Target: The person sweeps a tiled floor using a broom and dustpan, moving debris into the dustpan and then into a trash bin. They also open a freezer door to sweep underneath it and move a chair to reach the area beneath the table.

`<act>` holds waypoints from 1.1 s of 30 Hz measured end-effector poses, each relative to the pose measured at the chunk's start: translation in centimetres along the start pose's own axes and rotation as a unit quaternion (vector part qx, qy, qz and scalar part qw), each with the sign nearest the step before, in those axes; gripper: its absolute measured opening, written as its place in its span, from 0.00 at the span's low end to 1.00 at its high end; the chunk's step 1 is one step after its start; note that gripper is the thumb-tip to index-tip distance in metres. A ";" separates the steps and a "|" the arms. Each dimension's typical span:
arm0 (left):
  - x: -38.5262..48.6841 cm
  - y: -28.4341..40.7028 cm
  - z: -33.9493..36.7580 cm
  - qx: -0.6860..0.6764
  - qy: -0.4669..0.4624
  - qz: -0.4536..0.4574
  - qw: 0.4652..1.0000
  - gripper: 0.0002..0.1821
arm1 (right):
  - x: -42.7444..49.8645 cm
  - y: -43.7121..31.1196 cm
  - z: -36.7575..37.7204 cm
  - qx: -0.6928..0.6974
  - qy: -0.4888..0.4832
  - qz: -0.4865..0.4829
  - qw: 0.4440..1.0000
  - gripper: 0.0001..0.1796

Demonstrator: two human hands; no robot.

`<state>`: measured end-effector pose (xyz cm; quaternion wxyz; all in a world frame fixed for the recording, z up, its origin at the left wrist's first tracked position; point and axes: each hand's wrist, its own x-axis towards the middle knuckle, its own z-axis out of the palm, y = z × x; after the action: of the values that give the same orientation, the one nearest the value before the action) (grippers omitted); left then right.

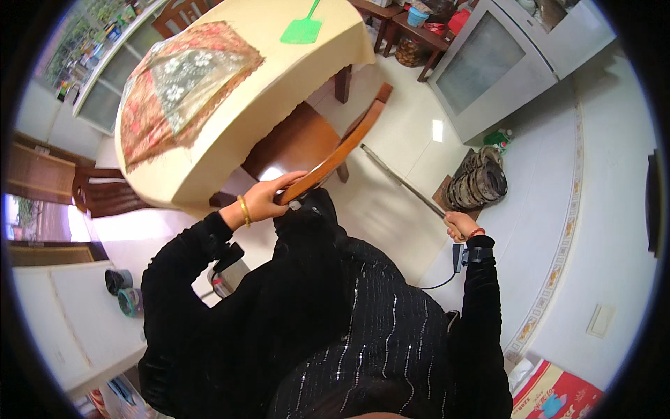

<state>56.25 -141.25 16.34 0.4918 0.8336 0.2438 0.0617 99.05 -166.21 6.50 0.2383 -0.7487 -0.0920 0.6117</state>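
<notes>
My left hand (pixel 264 200), with a gold bangle at the wrist, grips one end of the curved top rail of a wooden chair (pixel 335 149). The chair's brown seat (pixel 298 141) is partly under the table's edge. In my right hand (pixel 460 226) is a thin long-handled rod (pixel 405 183), held at its near end. The rod slants away over the pale tiled floor, and its far tip is beside the chair back. What kind of tool it is, I cannot tell.
An oval table (pixel 214 173) with a cream cloth bears a patterned lace cover (pixel 183 89) and a green fly swatter (pixel 302 30). Stacked dark pots or rings (pixel 476 180) stand by the right wall. A white cabinet (pixel 487 63) and wooden stools (pixel 419 31) are farther off. Another chair (pixel 104 191) is at left.
</notes>
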 end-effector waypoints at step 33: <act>12.8 -11.7 -19.8 0.372 0.118 -0.075 0.918 0.20 | 10.8 -10.5 6.9 0.058 0.068 -0.012 0.996 0.25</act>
<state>56.65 -115.01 14.69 0.1175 0.9223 0.3671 0.0276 96.59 -150.76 1.12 0.2944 -0.7722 -0.0491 0.5609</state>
